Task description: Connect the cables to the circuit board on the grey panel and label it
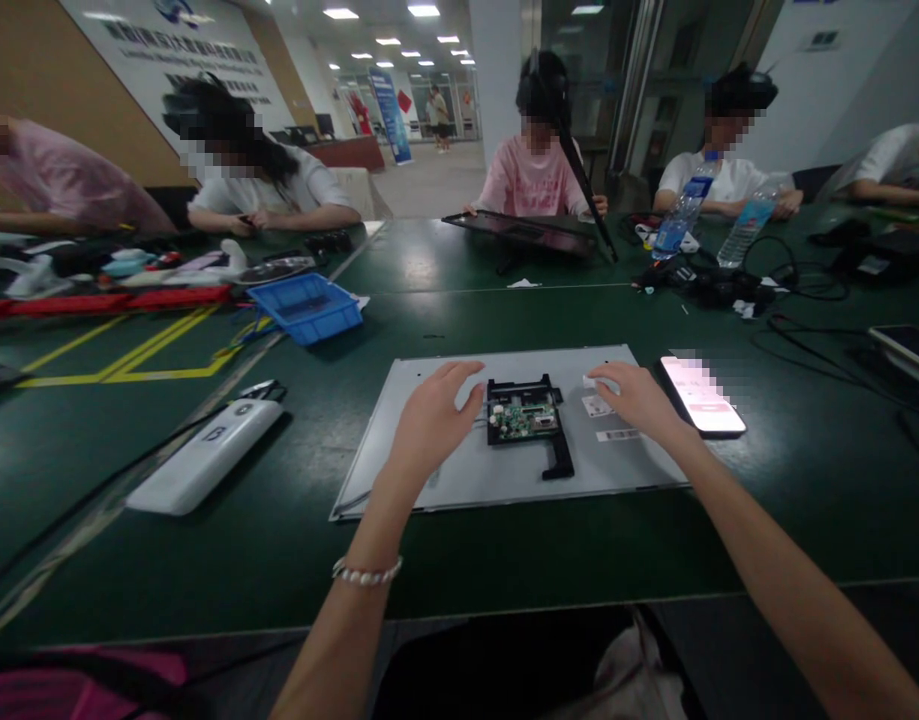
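A flat silver-grey panel [459, 495] lies on the green table in front of me. On its middle sits a black plastic bracket [558, 455] with a green circuit board [523, 420] in it. My left hand [438, 412] hovers just left of the bracket, its fingers curved and the thumb apart, with nothing visible in it. To the bracket's right, my right hand [635, 398] is over the panel's right side near some white labels [598, 406]. Its fingers are loosely bent and apart, and I see nothing held there.
A lit phone [703, 395] lies right of the panel, a white power bank [208, 455] with a cable to the left. Farther off are a blue basket [309, 310] and two bottles [680, 220]. Across the table, a person in pink [530, 175] holds a dark panel [523, 235].
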Available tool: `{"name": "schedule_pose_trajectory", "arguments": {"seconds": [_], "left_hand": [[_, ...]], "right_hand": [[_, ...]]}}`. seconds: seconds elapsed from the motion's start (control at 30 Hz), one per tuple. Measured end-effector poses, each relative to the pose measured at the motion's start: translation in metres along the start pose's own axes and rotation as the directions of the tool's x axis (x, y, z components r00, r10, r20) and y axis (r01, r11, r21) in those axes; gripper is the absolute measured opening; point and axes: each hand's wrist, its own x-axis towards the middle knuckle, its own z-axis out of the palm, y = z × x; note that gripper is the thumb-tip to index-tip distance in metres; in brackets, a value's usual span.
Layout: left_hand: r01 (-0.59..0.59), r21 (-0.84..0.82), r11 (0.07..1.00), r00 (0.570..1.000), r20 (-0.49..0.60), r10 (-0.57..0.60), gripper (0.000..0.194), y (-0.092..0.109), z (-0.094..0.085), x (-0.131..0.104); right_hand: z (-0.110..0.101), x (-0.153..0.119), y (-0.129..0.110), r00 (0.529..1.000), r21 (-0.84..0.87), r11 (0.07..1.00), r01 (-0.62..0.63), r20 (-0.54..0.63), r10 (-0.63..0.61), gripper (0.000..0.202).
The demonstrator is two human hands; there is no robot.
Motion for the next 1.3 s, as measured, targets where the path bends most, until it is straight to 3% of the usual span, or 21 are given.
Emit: {"name": "schedule_pose_trajectory", "arguments": {"seconds": [0.1,0.2,0.33,0.47,0.63,0.93,1.13,1.3], "left_hand": [[-0.05,-0.085,0.995,0.994,0.09,0.057,0.044,-0.006,0.011,0.023],[-0.126,-0.189,0.974,0.942,0.285,0.177,0.066,-0.022,0.025,0.031],[-0.066,-0.267,0.961,0.88,0.438,0.182,0.092,-0.044,0.035,0.023],[-0.011,-0.322,0.947,0.835,0.518,0.186,0.101,-0.053,0.035,0.017],[-0.011,-0.361,0.933,0.814,0.538,0.218,0.103,-0.052,0.034,0.021],[0.005,-0.359,0.933,0.83,0.521,0.196,0.103,-0.051,0.031,0.012],[0.032,-0.341,0.94,0.825,0.54,0.168,0.101,-0.057,0.03,0.01],[-0.008,-0.348,0.937,0.834,0.515,0.198,0.099,-0.063,0.037,0.008]], "right_hand": [[0.002,-0.001,-0.009,0.998,0.08,0.996,0.026,0.054,-0.03,0.037],[0.007,0.0,-0.02,0.985,0.143,0.986,0.087,0.136,-0.107,0.06],[0.017,0.001,-0.032,0.953,0.107,0.983,0.152,0.249,-0.174,0.088],[0.024,0.003,-0.034,0.937,0.069,0.983,0.167,0.298,-0.18,0.091],[0.024,0.003,-0.032,0.941,0.059,0.981,0.186,0.276,-0.195,0.087],[0.023,0.003,-0.029,0.943,0.03,0.977,0.21,0.257,-0.211,0.081],[0.009,0.009,0.001,0.992,-0.033,0.994,0.106,0.077,-0.103,0.049],[0.001,0.005,0.018,0.993,-0.056,0.997,0.058,0.105,-0.052,0.034]]}}
